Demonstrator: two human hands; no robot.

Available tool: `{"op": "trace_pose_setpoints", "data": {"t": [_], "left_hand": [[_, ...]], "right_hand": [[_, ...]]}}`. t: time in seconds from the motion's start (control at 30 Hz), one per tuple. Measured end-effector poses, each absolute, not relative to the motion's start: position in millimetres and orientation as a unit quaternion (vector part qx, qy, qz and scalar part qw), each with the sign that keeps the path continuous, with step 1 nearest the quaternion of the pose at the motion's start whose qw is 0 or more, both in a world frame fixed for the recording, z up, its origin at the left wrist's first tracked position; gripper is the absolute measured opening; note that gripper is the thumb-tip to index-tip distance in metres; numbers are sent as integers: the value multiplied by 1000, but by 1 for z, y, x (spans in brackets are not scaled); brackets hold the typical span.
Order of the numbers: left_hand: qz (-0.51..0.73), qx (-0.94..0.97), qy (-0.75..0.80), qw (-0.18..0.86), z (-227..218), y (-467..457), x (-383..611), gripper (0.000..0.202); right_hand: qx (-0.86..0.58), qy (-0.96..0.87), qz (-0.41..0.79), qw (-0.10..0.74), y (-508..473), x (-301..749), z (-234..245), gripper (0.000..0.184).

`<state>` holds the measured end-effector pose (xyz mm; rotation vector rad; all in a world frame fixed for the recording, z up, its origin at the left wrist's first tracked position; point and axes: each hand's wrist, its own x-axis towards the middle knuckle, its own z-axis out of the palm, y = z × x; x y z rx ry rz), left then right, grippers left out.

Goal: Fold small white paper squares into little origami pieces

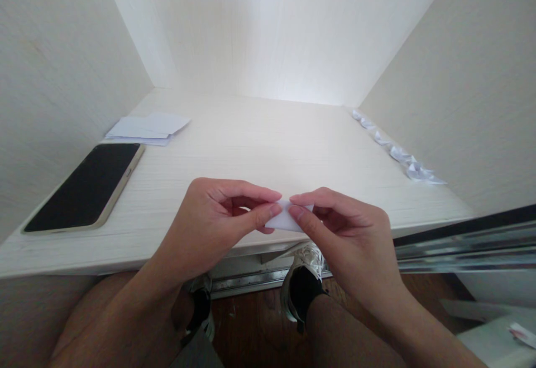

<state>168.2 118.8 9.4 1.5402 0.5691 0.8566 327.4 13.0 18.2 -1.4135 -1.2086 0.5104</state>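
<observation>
A small folded piece of white paper (285, 221) is held up between both hands, just over the front edge of the white shelf (268, 139). My left hand (221, 214) pinches its left end between thumb and fingers. On the other side, my right hand (345, 225) grips the upper right part, thumb in front and index finger along the top. The fingertips of the two hands nearly meet at the paper's top edge. Parts of the paper are covered by the fingers, so its full shape cannot be made out.
A stack of white paper sheets (146, 128) lies at the back left, with a phone (86, 186) in a pale case in front of it. Several small folded white paper pieces (400, 154) line the right wall. Panels enclose the shelf; shoes (307, 262) show below.
</observation>
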Motion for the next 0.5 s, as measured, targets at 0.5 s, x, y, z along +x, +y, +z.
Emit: {"op": "trace_pose_setpoints", "data": {"t": [0.5], "left_hand": [[351,634,232,649,4,120,171,16]], "right_hand": [[-601,-580,176,521,13,331,21,17]]}}
